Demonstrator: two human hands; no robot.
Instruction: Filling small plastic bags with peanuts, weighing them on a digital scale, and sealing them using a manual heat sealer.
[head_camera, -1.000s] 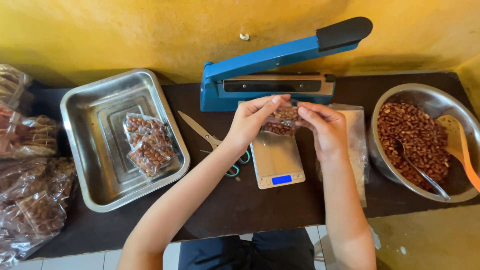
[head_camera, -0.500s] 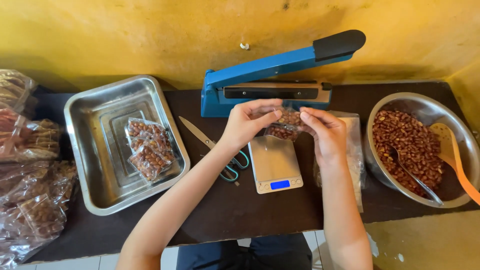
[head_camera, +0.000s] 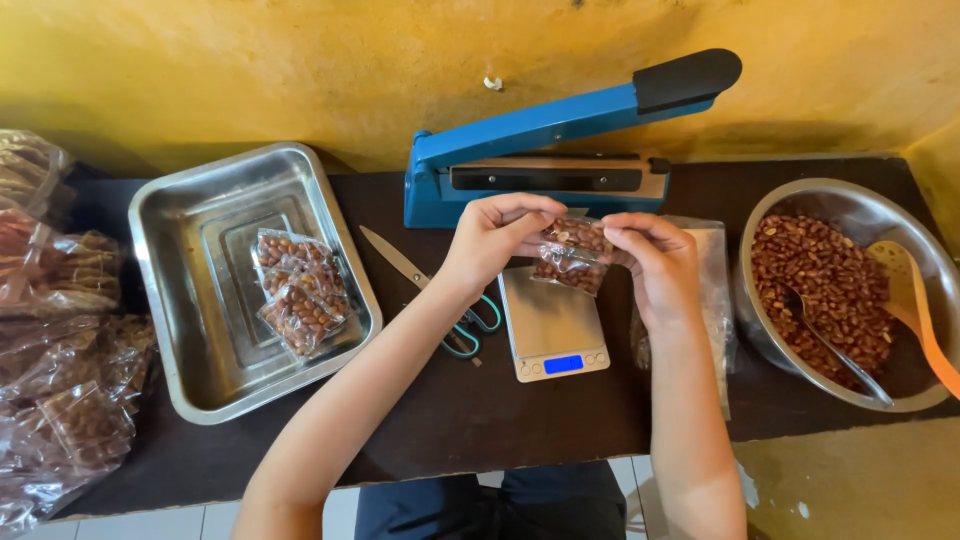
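While both hands pinch it, the bag of peanuts (head_camera: 570, 255) hangs above the scale (head_camera: 553, 325), before the blue sealer (head_camera: 540, 170). The left hand (head_camera: 490, 238) and right hand (head_camera: 652, 262) each have their grip clamped on the bag's edges.

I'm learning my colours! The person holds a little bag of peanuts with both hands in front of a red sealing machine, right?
Almost. In the head view, the heat sealer is blue with a black handle, not red. The rest is right: the left hand and right hand both hold the small clear bag of peanuts in front of it.
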